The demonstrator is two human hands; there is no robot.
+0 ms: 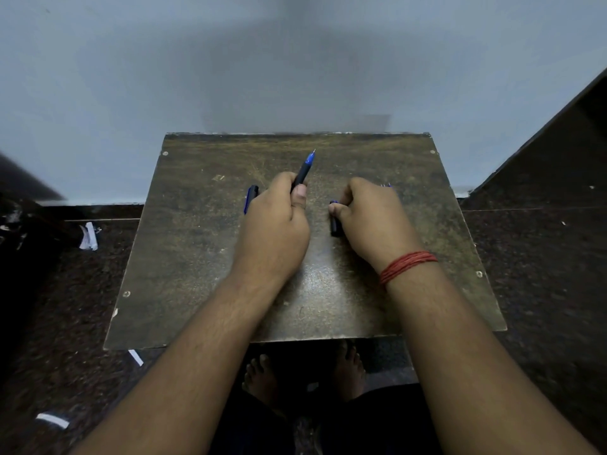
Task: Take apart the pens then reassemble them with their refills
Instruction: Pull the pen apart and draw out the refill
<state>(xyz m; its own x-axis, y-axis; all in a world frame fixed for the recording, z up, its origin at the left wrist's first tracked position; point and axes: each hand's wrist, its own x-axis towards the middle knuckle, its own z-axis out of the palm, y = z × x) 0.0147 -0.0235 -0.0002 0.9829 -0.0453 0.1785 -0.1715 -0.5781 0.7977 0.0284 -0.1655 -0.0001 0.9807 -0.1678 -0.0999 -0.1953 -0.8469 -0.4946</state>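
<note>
We see the left hand [274, 221] with fingers clenched round an uncapped pen [303, 170], its long axis running up-right, tip toward the wall. The right hand [371, 218], just right of centre, grips a dark pen part [335, 224] against the table [197, 257]; another pen [250, 198] lies left of the left hand. No containers show.
</note>
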